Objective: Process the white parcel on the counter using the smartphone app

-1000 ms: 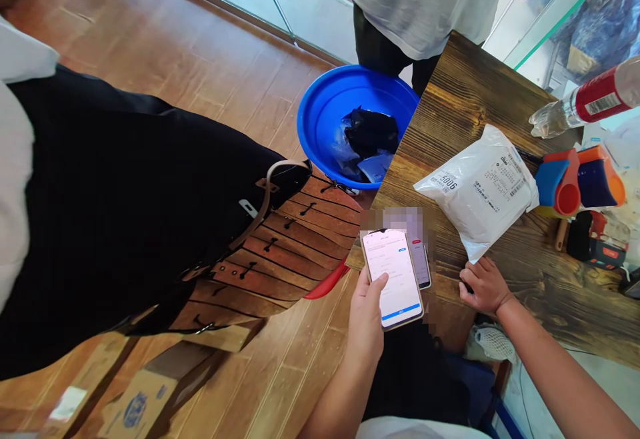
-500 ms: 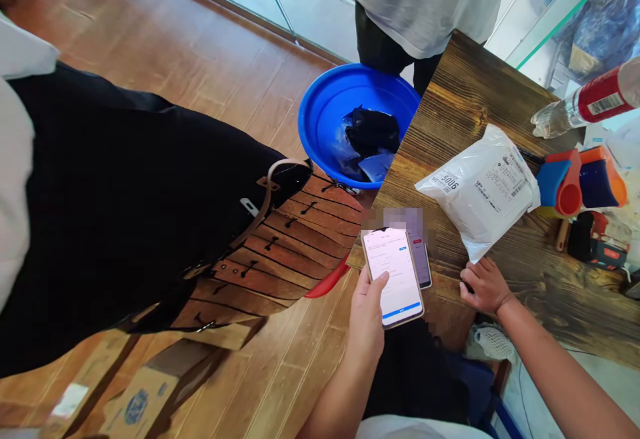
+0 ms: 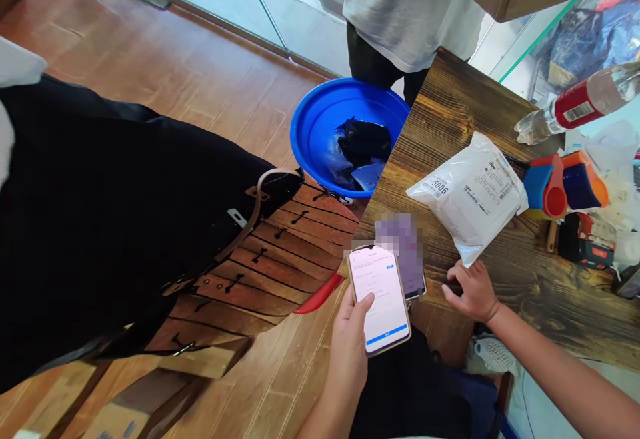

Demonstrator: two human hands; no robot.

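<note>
Phone [image 3: 379, 299]: slim, gold-edged, white lit screen with a blue bar at its bottom; clasped in left hand [image 3: 350, 342], thumb on the screen, just off the wooden table [image 3: 500, 266] edge. Right hand [image 3: 470, 290]: fingers curled, resting on table.

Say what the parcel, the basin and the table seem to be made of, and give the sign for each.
Parcel: thin white plastic film, it seems; it wrinkles and shines, with printed labels stuck on.
Basin: moulded plastic, probably; even blue, smooth and glossy.
Table: dark wood or a wood-look surface, with strong grain lines and a knot.
</note>
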